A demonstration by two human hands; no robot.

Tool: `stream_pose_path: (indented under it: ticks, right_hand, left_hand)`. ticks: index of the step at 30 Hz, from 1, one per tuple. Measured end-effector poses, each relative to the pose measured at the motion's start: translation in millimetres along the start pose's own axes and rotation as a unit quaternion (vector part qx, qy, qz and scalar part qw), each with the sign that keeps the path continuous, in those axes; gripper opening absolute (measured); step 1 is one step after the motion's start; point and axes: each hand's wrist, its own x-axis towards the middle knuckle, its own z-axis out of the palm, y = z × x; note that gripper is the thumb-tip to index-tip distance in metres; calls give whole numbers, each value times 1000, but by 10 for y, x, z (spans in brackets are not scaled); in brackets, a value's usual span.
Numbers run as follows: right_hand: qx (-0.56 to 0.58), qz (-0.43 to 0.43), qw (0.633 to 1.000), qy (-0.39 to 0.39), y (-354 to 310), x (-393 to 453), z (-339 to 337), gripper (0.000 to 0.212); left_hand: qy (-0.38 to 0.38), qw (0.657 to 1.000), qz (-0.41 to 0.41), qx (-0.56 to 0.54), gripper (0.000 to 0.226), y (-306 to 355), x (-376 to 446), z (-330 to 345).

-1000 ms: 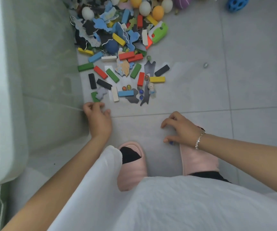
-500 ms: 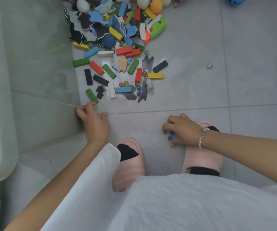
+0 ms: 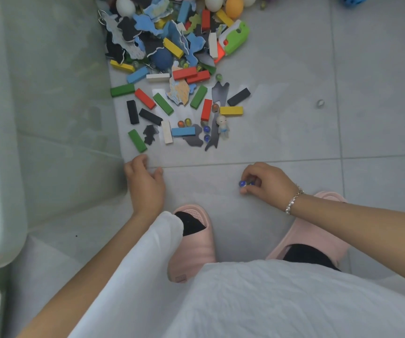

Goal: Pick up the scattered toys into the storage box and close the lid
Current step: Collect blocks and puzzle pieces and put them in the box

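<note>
A translucent storage box [image 3: 50,118] with a thick pale rim stands at the left. Scattered toys lie on the grey tile floor beyond my hands: coloured wooden blocks such as a green block [image 3: 137,140], puzzle pieces, marbles, eggs and a small white figurine [image 3: 222,125]. My right hand [image 3: 267,184] pinches blue marbles [image 3: 245,183] in its curled fingertips just above the floor. My left hand [image 3: 145,184] rests against the box's near corner, fingers loosely bent, nothing visible in it.
My feet in pink slippers [image 3: 192,242] stand just behind my hands. A lone marble [image 3: 320,102] lies on the floor to the right. A green toy [image 3: 236,37] and a blue holed ball [image 3: 353,0] sit at the far edge.
My right hand has lifted off the slipper area and moved forward, now showing blue marbles in its fingertips. My left hand stayed by the box corner.
</note>
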Motion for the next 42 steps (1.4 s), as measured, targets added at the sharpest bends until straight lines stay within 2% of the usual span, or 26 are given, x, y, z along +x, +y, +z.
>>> stream_pose_path:
  ticks: [4,8,10,12,15,18,21,24,26,29,32,35,39,42]
  right_hand:
    - [82,31,996,8,-134,74,-70,11]
    - [223,90,970,-32,-267,191,-95,10]
    - [338,118,931,-72,-351,241,-120,7]
    - [433,151,882,-107,-454,294,-174,8]
    - [527,192,817,-138,-604,399,-260,9]
    - [555,207,796,-123,-728,513,-254,19]
    - [595,225,762,-120,-861,613,-161,30]
    - [643,250,715,-112,-988,702,-111,24]
    - [637,259,720,-96,-1032,761,-120,19]
    - [598,269,752,-65,-1073,833,-151,22]
    - [584,269,765,-34,-1099,890,-145,25]
    - [559,266,785,-15,-1109,918,-129,25]
    - [540,269,797,-9,-1094,910,-130,25]
    - [537,267,800,-6,-1099,898,-63,16]
  left_hand:
    - [-40,998,24,-32,31,89,-75,27]
    - [-19,999,-9,-50,22,77,-17,12]
    - [-21,996,-32,-75,18,89,-3,-4]
    - [-39,986,-62,-147,16,189,-19,-29]
    - [-80,969,-72,-223,17,407,-47,-44]
    - [-124,955,-53,-264,10,594,-61,-10]
    - [-136,959,2,-247,12,710,-61,34]
    - [-144,961,34,-233,13,768,-7,52]
    - [-102,972,37,-210,10,748,71,61]
    - [-18,992,27,-121,21,646,250,98]
    - [-24,998,56,-36,31,557,392,151]
    - [-36,994,102,30,27,508,488,184]
    - [-51,995,87,-6,22,499,526,145]
    - [-37,995,61,-68,21,530,423,95]
